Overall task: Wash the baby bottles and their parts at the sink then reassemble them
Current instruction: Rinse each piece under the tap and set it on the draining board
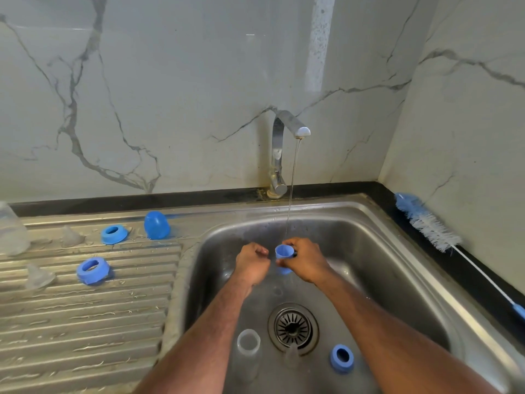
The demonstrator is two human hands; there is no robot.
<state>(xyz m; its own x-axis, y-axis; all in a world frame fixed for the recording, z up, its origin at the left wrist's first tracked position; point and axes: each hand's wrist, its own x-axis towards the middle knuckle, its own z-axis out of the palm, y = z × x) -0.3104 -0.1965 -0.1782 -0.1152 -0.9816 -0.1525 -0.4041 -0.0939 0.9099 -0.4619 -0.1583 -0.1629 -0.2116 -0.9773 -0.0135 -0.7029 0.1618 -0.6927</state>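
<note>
Water from the tap (287, 132) falls by a blue cap (284, 253) gripped in the right hand (305, 258). Left hand (251, 261) sits just beside it, fingers curled, holding nothing visible.

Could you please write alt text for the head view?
A person's right hand holds a blue bottle cap under a thin tap stream in a steel sink, the left hand curled empty beside it. Blue collar rings and clear teats sit on the drainboard.
</note>
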